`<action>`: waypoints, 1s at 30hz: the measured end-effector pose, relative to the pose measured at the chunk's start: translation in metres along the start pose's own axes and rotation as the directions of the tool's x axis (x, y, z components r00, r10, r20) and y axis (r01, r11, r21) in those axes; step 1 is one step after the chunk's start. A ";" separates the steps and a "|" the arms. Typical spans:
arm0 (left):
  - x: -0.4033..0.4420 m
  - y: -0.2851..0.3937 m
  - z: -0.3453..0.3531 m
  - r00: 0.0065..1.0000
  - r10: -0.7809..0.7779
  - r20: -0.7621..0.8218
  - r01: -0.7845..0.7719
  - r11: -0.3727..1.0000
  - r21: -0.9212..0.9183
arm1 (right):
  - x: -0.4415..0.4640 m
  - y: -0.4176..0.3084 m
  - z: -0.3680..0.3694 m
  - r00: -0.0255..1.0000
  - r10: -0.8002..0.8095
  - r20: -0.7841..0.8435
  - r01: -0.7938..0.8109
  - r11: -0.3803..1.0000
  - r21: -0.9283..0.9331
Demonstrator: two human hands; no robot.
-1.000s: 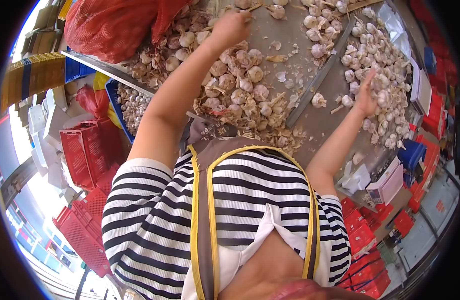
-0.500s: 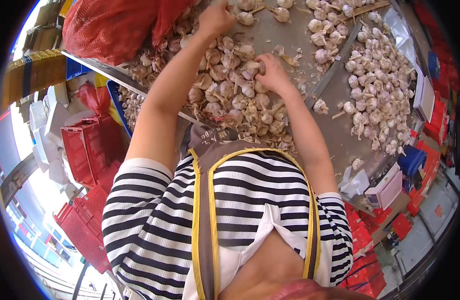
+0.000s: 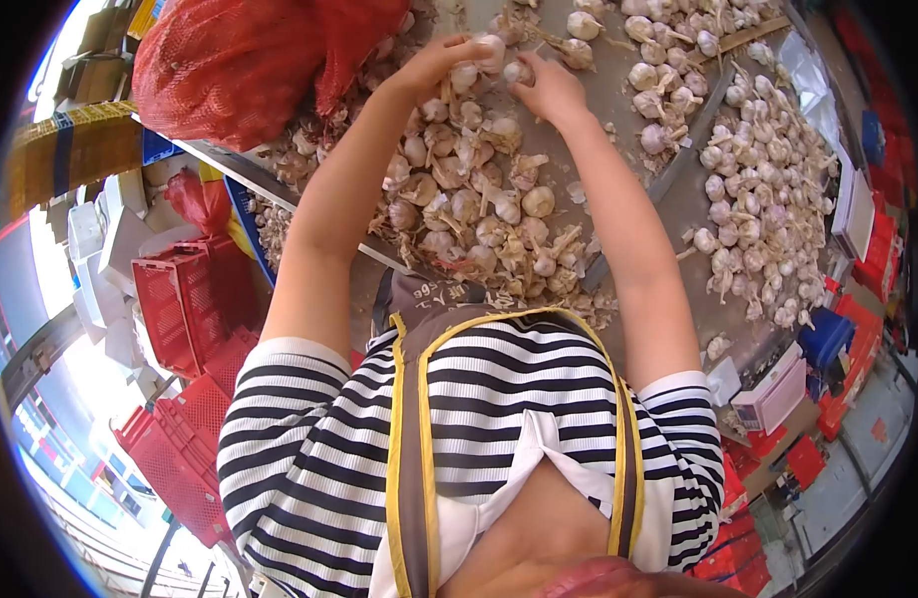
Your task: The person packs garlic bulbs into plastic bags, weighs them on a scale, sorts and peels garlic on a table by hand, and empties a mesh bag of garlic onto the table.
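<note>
L hand [image 3: 434, 68] has fingers partly closed on a garlic bulb [image 3: 492, 54], R hand [image 3: 557, 92] pinches a 2nd bulb [image 3: 519, 73] just beside it, both over the bench [image 3: 608, 82] nr the loose garlic pile [image 3: 466, 204], w/ red mesh bag [image 3: 245, 70] to L.

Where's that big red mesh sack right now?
In the head view, the bulging red mesh sack sits at upper left, left of the person's bare left hand, beside the heap of papery white garlic bulbs.
</note>
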State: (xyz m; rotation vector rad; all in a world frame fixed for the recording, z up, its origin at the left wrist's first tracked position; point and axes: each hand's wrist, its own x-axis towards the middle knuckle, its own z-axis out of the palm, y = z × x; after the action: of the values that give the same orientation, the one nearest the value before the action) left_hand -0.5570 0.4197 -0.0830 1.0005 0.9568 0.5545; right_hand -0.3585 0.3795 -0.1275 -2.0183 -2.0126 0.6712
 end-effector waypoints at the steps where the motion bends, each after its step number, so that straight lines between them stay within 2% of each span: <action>1: -0.019 0.012 0.002 0.998 -0.015 0.054 0.021 0.992 -0.126 | 0.004 -0.003 0.002 0.994 0.050 0.098 -0.045 0.998 -0.051; 2: -0.020 -0.004 -0.019 0.979 -0.124 0.165 0.160 0.961 -0.227 | 0.007 -0.006 0.003 0.976 0.104 0.194 -0.083 0.990 -0.111; 3: -0.026 -0.008 -0.024 0.960 -0.038 0.277 0.115 0.956 -0.270 | 0.008 -0.005 0.007 0.976 0.091 0.196 -0.070 0.991 -0.111; 4: -0.030 -0.011 -0.027 0.922 0.054 0.383 0.077 0.945 -0.318 | 0.007 -0.003 0.010 0.974 0.054 0.220 -0.061 0.998 0.026; 5: -0.034 -0.016 -0.029 0.924 0.057 0.377 0.073 0.944 -0.323 | 0.005 0.001 0.013 0.970 0.019 0.241 -0.059 0.985 0.161; 6: -0.046 -0.010 -0.020 0.931 0.144 0.334 -0.003 0.921 -0.389 | -0.002 0.000 0.012 0.969 0.018 0.245 -0.058 0.986 0.157; 7: -0.055 -0.004 -0.011 0.930 0.230 0.288 -0.080 0.889 -0.450 | -0.011 -0.001 0.007 0.930 0.033 0.365 -0.248 0.790 0.560; 8: -0.059 -0.001 -0.002 0.928 0.233 0.292 -0.080 0.887 -0.454 | -0.022 0.000 0.002 0.883 -0.008 0.470 -0.426 0.410 0.807; 9: -0.062 0.001 0.008 0.960 0.232 0.156 -0.177 0.936 -0.305 | -0.034 0.005 -0.002 0.883 -0.002 0.469 -0.426 0.414 0.804; 10: -0.066 0.007 0.021 0.968 0.251 0.013 -0.247 0.959 -0.136 | -0.046 0.010 -0.006 0.825 -0.227 0.517 -0.516 0.068 0.854; 11: -0.069 0.012 0.038 0.923 0.384 0.003 -0.382 0.917 0.114 | -0.062 0.013 -0.007 0.763 -0.450 0.465 -0.611 -0.267 0.745; 12: -0.068 0.005 0.053 0.900 0.432 0.048 -0.434 0.885 0.172 | -0.084 0.008 -0.009 0.760 -0.449 0.470 -0.616 -0.266 0.742; 13: -0.067 0.004 0.074 0.699 0.703 0.135 -0.682 0.596 0.425 | -0.106 0.001 -0.014 0.832 -0.385 0.399 -0.549 -0.471 0.691; 14: -0.075 0.003 0.090 0.790 0.581 0.195 -0.596 0.653 0.468 | -0.118 -0.003 -0.017 0.891 -0.302 0.338 -0.452 -0.651 0.610; 15: -0.077 0.003 0.104 0.756 0.551 0.353 -0.619 0.427 0.659 | -0.123 0.013 0.003 0.944 -0.223 0.245 -0.331 -0.642 0.691; 16: -0.080 -0.003 0.121 0.720 0.574 0.390 -0.638 0.328 0.697 | -0.132 0.018 0.006 0.943 -0.226 0.242 -0.332 -0.639 0.694; 17: -0.080 -0.007 0.131 0.678 0.615 0.403 -0.693 0.351 0.630 | -0.146 0.025 0.009 0.996 -0.069 0.050 -0.070 -0.336 0.939; 18: -0.081 -0.008 0.136 0.633 0.655 0.414 -0.745 0.369 0.556 | -0.154 0.031 -0.004 0.991 -0.110 0.080 -0.130 -0.590 0.797; 19: -0.083 -0.002 0.137 0.629 0.652 0.424 -0.751 0.368 0.548 | -0.160 0.036 -0.017 0.983 -0.150 0.110 -0.186 -0.789 0.585; 21: -0.083 0.010 0.134 0.717 0.622 0.313 -0.676 0.514 0.528 | -0.163 0.074 -0.045 0.930 -0.363 0.055 -0.360 -0.872 0.332; 22: -0.076 0.009 0.123 0.714 0.629 0.309 -0.650 0.429 0.627 | -0.168 0.085 -0.062 0.956 -0.292 -0.016 -0.274 -0.915 0.297; 23: -0.076 0.015 0.111 0.792 0.556 0.253 -0.543 0.450 0.709 | -0.171 0.102 -0.077 0.968 -0.220 -0.122 -0.181 -0.945 0.273; 25: -0.058 0.005 0.072 0.814 0.567 0.124 -0.396 0.385 0.834 | -0.181 0.121 -0.106 0.974 -0.019 -0.226 0.020 -0.986 0.167; 26: -0.052 0.001 0.052 0.822 0.568 0.033 -0.313 0.402 0.861 | -0.186 0.130 -0.121 0.958 0.083 -0.274 0.114 -0.988 0.102; 27: -0.037 -0.010 0.027 0.823 0.568 -0.021 -0.239 0.379 0.894 | -0.191 0.137 -0.124 0.925 0.302 -0.233 0.320 -0.946 0.044; 28: -0.035 -0.008 0.012 0.866 0.491 -0.095 -0.104 0.363 0.926 | -0.190 0.144 -0.128 0.849 0.499 -0.176 0.506 -0.862 -0.004; 29: -0.021 -0.019 -0.008 0.886 0.454 -0.093 -0.033 0.261 0.965 | -0.184 0.161 -0.116 0.838 0.531 -0.125 0.543 -0.834 0.097; 30: -0.013 -0.025 -0.012 0.884 0.458 -0.090 -0.036 0.258 0.965 | -0.173 0.156 -0.105 0.827 0.559 -0.054 0.542 -0.770 0.337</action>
State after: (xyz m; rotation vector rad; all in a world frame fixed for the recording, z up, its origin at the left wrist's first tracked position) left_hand -0.5750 0.4035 -0.1024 2.2799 1.5351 0.3903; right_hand -0.1658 0.2199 -0.0786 -0.2118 0.3048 1.0161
